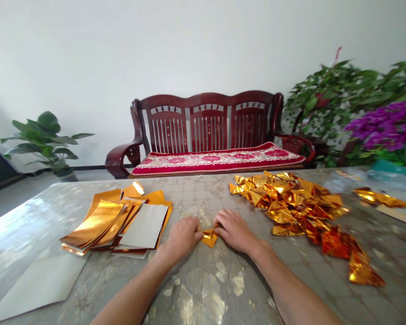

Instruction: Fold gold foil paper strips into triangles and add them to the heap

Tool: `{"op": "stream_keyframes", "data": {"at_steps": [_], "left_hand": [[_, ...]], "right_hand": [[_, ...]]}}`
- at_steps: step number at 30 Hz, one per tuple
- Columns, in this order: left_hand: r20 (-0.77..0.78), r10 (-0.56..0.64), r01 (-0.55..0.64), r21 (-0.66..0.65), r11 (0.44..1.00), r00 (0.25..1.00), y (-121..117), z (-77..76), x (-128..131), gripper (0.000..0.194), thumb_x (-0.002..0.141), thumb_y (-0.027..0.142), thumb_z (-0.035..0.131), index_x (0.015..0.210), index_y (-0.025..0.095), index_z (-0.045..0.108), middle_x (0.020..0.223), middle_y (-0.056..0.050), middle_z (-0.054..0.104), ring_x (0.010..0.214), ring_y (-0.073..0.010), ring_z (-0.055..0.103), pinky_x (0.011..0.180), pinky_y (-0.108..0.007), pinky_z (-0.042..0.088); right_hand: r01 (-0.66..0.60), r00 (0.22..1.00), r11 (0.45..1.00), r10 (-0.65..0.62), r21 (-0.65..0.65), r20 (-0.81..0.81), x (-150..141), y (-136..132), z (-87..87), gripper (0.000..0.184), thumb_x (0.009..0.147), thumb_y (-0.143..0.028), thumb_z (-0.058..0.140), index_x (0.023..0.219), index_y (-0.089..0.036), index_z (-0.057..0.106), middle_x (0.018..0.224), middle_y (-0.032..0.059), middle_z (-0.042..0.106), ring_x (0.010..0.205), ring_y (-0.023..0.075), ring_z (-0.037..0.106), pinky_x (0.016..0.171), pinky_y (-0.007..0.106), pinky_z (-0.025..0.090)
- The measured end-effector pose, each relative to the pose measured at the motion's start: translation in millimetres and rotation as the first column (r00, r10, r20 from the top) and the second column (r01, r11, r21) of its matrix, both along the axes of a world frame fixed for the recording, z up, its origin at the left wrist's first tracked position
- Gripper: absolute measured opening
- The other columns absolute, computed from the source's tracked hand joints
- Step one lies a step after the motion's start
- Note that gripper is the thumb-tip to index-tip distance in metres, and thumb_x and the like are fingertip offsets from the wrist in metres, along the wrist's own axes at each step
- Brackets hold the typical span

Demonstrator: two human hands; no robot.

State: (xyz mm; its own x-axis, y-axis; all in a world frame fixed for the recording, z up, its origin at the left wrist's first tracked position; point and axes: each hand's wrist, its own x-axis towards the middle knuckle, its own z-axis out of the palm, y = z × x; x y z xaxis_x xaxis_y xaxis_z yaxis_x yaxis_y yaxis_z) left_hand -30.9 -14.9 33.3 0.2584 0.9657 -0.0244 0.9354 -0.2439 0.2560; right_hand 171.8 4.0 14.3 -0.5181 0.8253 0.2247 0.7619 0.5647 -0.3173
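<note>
A small folded piece of gold foil paper (209, 238) lies on the marbled table (203, 289) between my two hands. My left hand (182, 237) has its fingers curled and pinches the piece's left edge. Pressing on the right edge is my right hand (235, 230), its fingers bent down over the paper. A stack of flat gold sheets (117, 221), some turned white side up, sits to the left of my left hand. To the right of my right hand spreads a heap of folded gold pieces (301, 212).
A loose white sheet (37, 282) lies at the table's near left. More gold foil (382, 197) rests at the far right edge. Behind the table stand a dark wooden bench (206, 131) with a red cushion, a potted plant (43, 140) and purple flowers (389, 124).
</note>
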Motion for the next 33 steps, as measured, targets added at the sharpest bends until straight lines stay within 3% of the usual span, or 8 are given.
{"op": "stream_keyframes", "data": {"at_steps": [4, 8, 12, 15, 19, 26, 33], "left_hand": [[0.023, -0.039, 0.039, 0.021, 0.999, 0.999, -2.6, -2.0, 0.3, 0.009, 0.088, 0.024, 0.052, 0.089, 0.020, 0.060, 0.079, -0.003, 0.066, 0.074, -0.0189, 0.062, 0.062, -0.027, 0.036], [0.070, -0.160, 0.148, 0.153, 0.977, 0.985, -4.4, -1.6, -3.4, 0.009, 0.091, 0.020, 0.048, 0.088, 0.020, 0.056, 0.084, -0.002, 0.064, 0.077, -0.0169, 0.059, 0.065, -0.026, 0.037], [0.034, -0.262, 0.241, 0.294, 0.925, 0.964, -4.4, 1.8, -9.8, 0.016, 0.095, 0.019, 0.042, 0.086, 0.021, 0.056, 0.086, -0.002, 0.062, 0.083, -0.0166, 0.058, 0.070, -0.025, 0.040], [0.078, -0.241, 0.201, 0.342, 0.918, 0.967, -2.9, 1.8, -13.5, 0.017, 0.097, 0.023, 0.043, 0.089, 0.021, 0.058, 0.087, -0.002, 0.063, 0.083, -0.0159, 0.059, 0.072, -0.024, 0.042], [0.235, -0.231, 0.148, 0.322, 0.935, 0.944, -0.8, -3.2, -14.8, 0.019, 0.095, 0.030, 0.052, 0.111, 0.023, 0.060, 0.099, -0.002, 0.066, 0.090, -0.0157, 0.063, 0.076, -0.024, 0.045], [0.486, -0.265, 0.145, 0.270, 0.952, 0.833, 0.5, -4.9, -9.4, 0.025, 0.095, 0.034, 0.051, 0.102, 0.023, 0.072, 0.094, -0.005, 0.072, 0.090, -0.0171, 0.066, 0.081, -0.025, 0.048], [0.526, -0.266, 0.124, 0.290, 0.949, 0.808, 0.4, -5.9, -7.9, 0.022, 0.094, 0.027, 0.053, 0.093, 0.022, 0.075, 0.089, -0.004, 0.075, 0.084, -0.0159, 0.068, 0.078, -0.025, 0.050]], "right_hand": [[-0.044, 0.998, 0.998, 0.042, -0.033, -0.044, 2.3, -1.2, 2.5, 0.006, 0.085, -0.019, 0.064, 0.087, -0.022, 0.059, 0.091, -0.0011, 0.061, 0.090, 0.0163, 0.051, 0.077, 0.028, 0.034], [-0.046, 0.994, 0.997, 0.039, -0.069, -0.099, 3.6, 0.8, 1.9, 0.017, 0.083, -0.017, 0.064, 0.099, -0.024, 0.065, 0.084, -0.0019, 0.063, 0.087, 0.0166, 0.053, 0.076, 0.028, 0.036], [-0.054, 0.991, 0.999, 0.054, -0.001, -0.124, 4.2, 2.8, 7.0, 0.009, 0.085, -0.019, 0.063, 0.083, -0.023, 0.070, 0.082, -0.0001, 0.062, 0.087, 0.0166, 0.053, 0.076, 0.027, 0.037], [-0.030, 0.992, 0.987, 0.049, 0.159, -0.114, 3.5, 1.9, 14.1, 0.012, 0.089, -0.021, 0.062, 0.085, -0.024, 0.073, 0.082, 0.0015, 0.062, 0.087, 0.0173, 0.053, 0.076, 0.028, 0.037], [-0.041, 0.996, 0.949, 0.065, 0.312, -0.068, 1.0, -0.8, 19.2, 0.018, 0.093, -0.026, 0.058, 0.084, -0.023, 0.073, 0.080, 0.0030, 0.061, 0.084, 0.0179, 0.050, 0.075, 0.030, 0.036], [-0.026, 0.988, 0.943, 0.075, 0.331, -0.136, -0.8, -1.5, 17.8, 0.018, 0.093, -0.026, 0.059, 0.084, -0.023, 0.074, 0.077, 0.0037, 0.061, 0.081, 0.0179, 0.050, 0.073, 0.030, 0.037], [-0.032, 0.987, 0.950, 0.078, 0.310, -0.139, 0.0, -0.1, 17.5, 0.018, 0.093, -0.028, 0.059, 0.086, -0.025, 0.075, 0.078, 0.0042, 0.062, 0.082, 0.0183, 0.051, 0.073, 0.030, 0.038]]}}
